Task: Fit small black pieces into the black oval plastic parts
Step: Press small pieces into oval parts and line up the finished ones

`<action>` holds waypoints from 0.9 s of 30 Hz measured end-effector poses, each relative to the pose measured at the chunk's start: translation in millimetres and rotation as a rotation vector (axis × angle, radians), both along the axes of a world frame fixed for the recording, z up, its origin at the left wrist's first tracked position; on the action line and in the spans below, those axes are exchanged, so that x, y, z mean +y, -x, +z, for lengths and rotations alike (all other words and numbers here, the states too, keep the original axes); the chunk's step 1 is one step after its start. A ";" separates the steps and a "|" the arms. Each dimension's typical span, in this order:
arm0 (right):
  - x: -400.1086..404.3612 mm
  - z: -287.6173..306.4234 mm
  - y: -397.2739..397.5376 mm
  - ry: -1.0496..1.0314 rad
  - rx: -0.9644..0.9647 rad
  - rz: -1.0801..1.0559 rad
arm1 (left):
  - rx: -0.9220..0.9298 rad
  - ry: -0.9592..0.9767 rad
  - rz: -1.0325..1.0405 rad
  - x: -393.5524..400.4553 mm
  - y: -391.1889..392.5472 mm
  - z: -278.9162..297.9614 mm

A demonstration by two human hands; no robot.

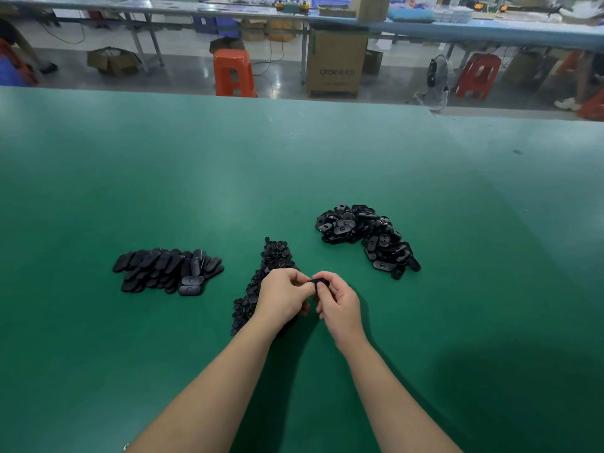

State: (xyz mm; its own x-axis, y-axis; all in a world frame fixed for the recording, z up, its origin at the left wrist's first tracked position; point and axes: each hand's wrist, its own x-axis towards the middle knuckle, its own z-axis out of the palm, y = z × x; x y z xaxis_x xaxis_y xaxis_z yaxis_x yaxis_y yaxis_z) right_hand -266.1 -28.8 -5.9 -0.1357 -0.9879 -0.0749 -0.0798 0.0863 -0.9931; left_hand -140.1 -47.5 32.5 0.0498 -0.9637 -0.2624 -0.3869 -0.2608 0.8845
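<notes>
Two bare hands meet over the green table, both working on one black oval part. The right hand has its thumb and fingers curled round the oval part, pinching it at the near end. The left hand is curled too, its fingertips brought up against the far-left edge of that same part; whether it also pinches a small piece between them cannot be told, since the fingers hide the spot.

Just behind and under the left hand, running away from the grip and back toward the wrist, lies a long strip-shaped heap of small black pieces. Well to the left of the grip sits a tidy pile of oval parts, most laid smooth side up in overlapping rows, two at its near edge showing a slot. Beyond the grip and to its right spreads a looser heap of oval parts, many turned hollow side up.

Past the far table edge stand an orange stool and a brown cardboard box.
</notes>
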 end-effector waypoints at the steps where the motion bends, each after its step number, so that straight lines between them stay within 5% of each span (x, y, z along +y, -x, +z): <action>1: -0.2 -0.1 0.4 -0.002 -0.013 0.001 | 0.004 0.000 0.007 0.5 0.5 -0.6; 14: -0.6 -2.8 -1.9 0.038 -0.015 -0.044 | -0.087 0.174 -0.126 6.5 -1.2 -4.9; 21: -1.4 -2.4 -0.8 0.003 -0.023 -0.028 | -0.444 0.478 -0.203 8.9 -3.0 -13.6; 27: -0.6 -1.8 -1.0 0.016 0.003 -0.007 | -0.529 0.581 -0.298 4.4 -11.9 -15.2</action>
